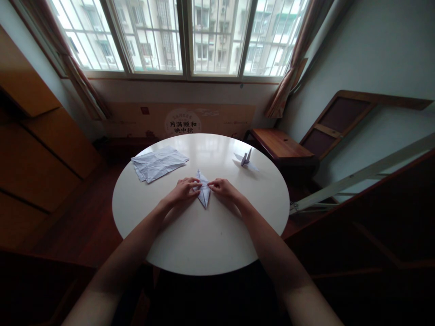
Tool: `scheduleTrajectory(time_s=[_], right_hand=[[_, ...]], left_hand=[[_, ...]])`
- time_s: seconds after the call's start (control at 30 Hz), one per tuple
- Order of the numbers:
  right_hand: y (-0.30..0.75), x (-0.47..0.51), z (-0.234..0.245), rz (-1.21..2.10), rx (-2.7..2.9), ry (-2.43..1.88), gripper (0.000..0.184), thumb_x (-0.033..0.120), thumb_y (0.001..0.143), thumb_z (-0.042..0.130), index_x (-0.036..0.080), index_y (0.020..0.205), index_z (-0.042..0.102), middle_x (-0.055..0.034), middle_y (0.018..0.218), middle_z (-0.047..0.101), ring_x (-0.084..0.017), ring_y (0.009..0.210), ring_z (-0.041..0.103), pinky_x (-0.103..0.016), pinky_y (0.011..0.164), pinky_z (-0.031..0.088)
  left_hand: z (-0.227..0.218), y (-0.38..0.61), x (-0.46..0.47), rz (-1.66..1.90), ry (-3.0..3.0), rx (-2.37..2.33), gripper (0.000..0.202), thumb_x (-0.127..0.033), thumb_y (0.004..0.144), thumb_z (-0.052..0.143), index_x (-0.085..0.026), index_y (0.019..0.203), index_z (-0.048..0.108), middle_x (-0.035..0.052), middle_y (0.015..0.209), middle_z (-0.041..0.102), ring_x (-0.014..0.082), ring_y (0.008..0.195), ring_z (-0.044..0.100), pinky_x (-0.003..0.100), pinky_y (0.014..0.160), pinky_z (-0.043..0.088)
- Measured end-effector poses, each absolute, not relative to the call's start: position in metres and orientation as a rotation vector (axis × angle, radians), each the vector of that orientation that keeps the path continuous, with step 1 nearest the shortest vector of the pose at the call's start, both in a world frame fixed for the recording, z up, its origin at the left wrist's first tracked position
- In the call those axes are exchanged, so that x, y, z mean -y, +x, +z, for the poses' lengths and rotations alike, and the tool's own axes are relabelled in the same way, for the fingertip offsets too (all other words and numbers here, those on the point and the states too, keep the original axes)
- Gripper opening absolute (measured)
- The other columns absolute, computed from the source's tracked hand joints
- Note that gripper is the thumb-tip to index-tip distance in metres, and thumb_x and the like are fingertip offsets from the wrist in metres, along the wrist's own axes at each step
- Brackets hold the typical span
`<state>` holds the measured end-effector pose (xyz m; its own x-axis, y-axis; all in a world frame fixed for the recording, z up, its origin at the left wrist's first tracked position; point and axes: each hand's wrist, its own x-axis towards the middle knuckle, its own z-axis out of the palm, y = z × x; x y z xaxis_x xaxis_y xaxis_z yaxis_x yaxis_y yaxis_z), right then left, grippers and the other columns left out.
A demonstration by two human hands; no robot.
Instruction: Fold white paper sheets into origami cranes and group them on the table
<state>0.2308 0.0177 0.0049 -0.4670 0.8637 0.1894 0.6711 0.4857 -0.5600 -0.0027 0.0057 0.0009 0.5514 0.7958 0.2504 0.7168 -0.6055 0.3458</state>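
A sheet of pale paper folded into a narrow diamond [204, 197] lies on the white round table [200, 244], its points toward and away from me. My left hand [186, 187] is at the diamond's left side, fingers closed on its edge. From the right, my right hand [222, 186] pinches the paper near its middle, with thumb and forefinger together. The fingertips partly cover the folds there. Farther back on the right stands a finished folded paper crane [245, 159], its wings spread, apart from both hands.
Several creased paper sheets [159, 164] lie stacked at the table's back left. Behind the table are a printed box panel [210, 118] and barred windows. A wooden bench [280, 142] stands at the back right, and orange cabinets [50, 154] line the left.
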Motion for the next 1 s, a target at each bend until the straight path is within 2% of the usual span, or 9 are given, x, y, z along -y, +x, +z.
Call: scheduleTrajectory(time_s=[0.3,0.47,0.63,1.0], right_hand=[[0.2301,-0.0133,0.0096,0.607,2.278,-1.28,0.028,0.025,0.086,0.058,0.016,0.107,0.074,-0.0051,0.081,0.069,-0.012,0.067,0.056,-0.022,0.066,0.041],[0.23,-0.0134,0.0087,0.605,2.274,-1.282,0.028,0.025,0.085,0.058,0.016,0.106,0.074,-0.0048,0.082,0.069,-0.012,0.068,0.056,-0.022,0.067,0.041],[0.2293,-0.0134,0.0078,0.618,2.263,-1.3,0.028,0.025,0.085,0.058,0.016,0.107,0.074,-0.0043,0.081,0.069,-0.012,0.069,0.057,-0.022,0.068,0.042],[0.2303,-0.0126,0.0074,0.639,2.243,-1.274,0.028,0.026,0.085,0.059,0.017,0.106,0.074,-0.0032,0.077,0.068,-0.011,0.066,0.055,-0.022,0.066,0.041]], left_hand=[[0.0002,-0.0036,-0.0066,0.546,2.598,-1.278,0.034,-0.039,0.089,0.058,-0.029,0.121,0.065,0.0074,0.13,0.06,0.0279,0.119,0.054,0.047,0.1,0.039],[0.0019,-0.0026,-0.0056,0.542,2.579,-1.232,0.036,-0.039,0.089,0.056,-0.03,0.124,0.062,0.0048,0.144,0.05,0.0284,0.132,0.044,0.049,0.107,0.034],[0.0021,-0.0013,-0.0056,0.532,2.544,-1.189,0.04,-0.042,0.09,0.054,-0.027,0.126,0.061,0.0035,0.135,0.059,0.0259,0.131,0.047,0.045,0.111,0.031],[-0.0004,-0.0017,-0.0069,0.559,2.559,-1.205,0.039,-0.042,0.089,0.055,-0.026,0.123,0.063,0.0044,0.134,0.06,0.0252,0.129,0.05,0.044,0.11,0.033]])
